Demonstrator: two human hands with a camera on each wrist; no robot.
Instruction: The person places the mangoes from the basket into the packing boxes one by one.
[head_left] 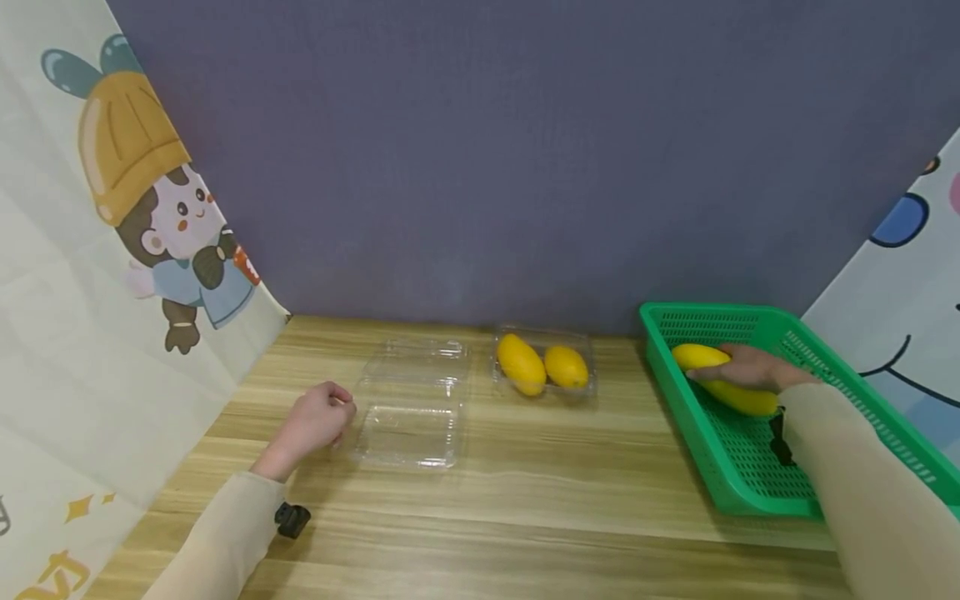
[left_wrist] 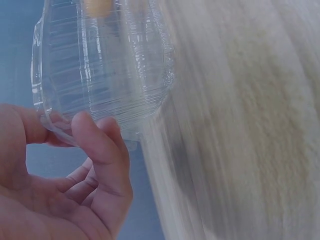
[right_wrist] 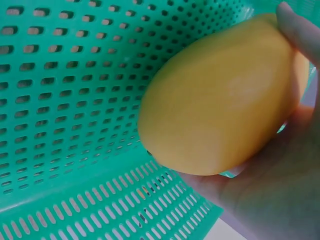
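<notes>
Gripping, R hand [head_left: 750,368]: fingers rnd oblong yel. fruit [head_left: 750,404] in grn basket [head_left: 712,450], 4 o'clock (head view).
L hand [head_left: 318,417]: fingers pinching clr clamshell [head_left: 408,458] edge, 7 o'clock.

The basket [head_left: 701,446] on the table [head_left: 570,483] holds a mango [head_left: 742,400]; to its left is a box [head_left: 551,335] containing two fruits [head_left: 522,365]; farther left, a clamshell container [head_left: 408,433].
</notes>
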